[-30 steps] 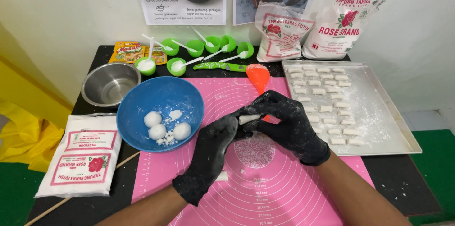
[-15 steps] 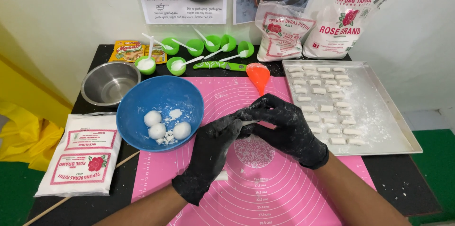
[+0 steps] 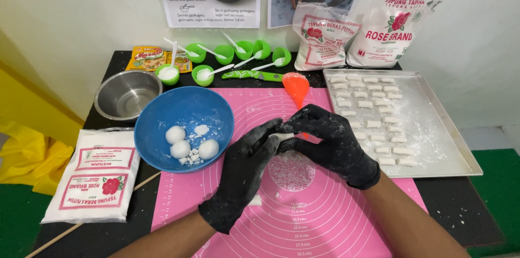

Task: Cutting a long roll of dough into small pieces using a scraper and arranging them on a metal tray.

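a small piece of white dough (image 3: 283, 136) is pinched between the two black-gloved hands above the middle of the pink silicone mat (image 3: 325, 214); the left hand (image 3: 245, 177) is closed on the dough's left end with thumb and fingertips, its glove dusted with flour; the right hand (image 3: 331, 144) is curled over the dough's right end, grasping it from above, so only a short strip of dough is seen between the gloves; the hands are touching each other at the dough. just left of the hands a blue bowl (image 3: 162, 122) is set on the mat's left edge, with three white dough balls (image 3: 187, 147) and some crumbs inside; far left of it a steel bowl (image 3: 127, 94) is seen; a flat bag of flour (image 3: 100, 179) is laid at the near left. to the right a metal tray (image 3: 444, 144) dusted with flour is placed, with rows of short cut dough pieces (image 3: 374, 106) on it. an orange spatula (image 3: 296, 86) is lying at the mat's far edge, just beyond the right hand; along the far side small green cups (image 3: 244, 51) with white spoons and a green-handled knife (image 3: 252, 75) are lined up, and two flour bags (image 3: 357, 33) are leaned against the wall.
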